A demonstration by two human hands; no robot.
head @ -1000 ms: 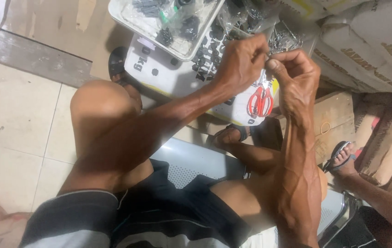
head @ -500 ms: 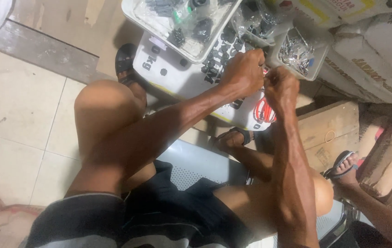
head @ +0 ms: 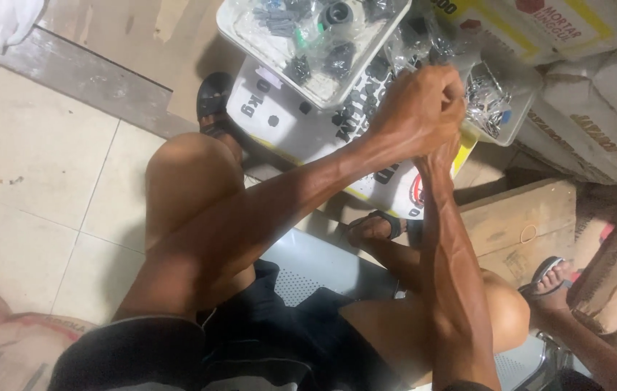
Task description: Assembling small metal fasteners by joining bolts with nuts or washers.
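While the person sits with knees apart, left hand (head: 418,108) is clenched over right hand (head: 444,153), mostly hidden beneath; right fingers cannot be told. Whatever they grip is hidden, so progress is unclear. Just beyond sit a small clear tub of metal bits (head: 498,101) and a clear tray of black fittings (head: 308,43), still full.

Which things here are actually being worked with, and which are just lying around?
In use: left hand and right hand, closed together over the small clear tub of metal bits.
Lying about: tray of black parts, printed sacks, wooden crate.
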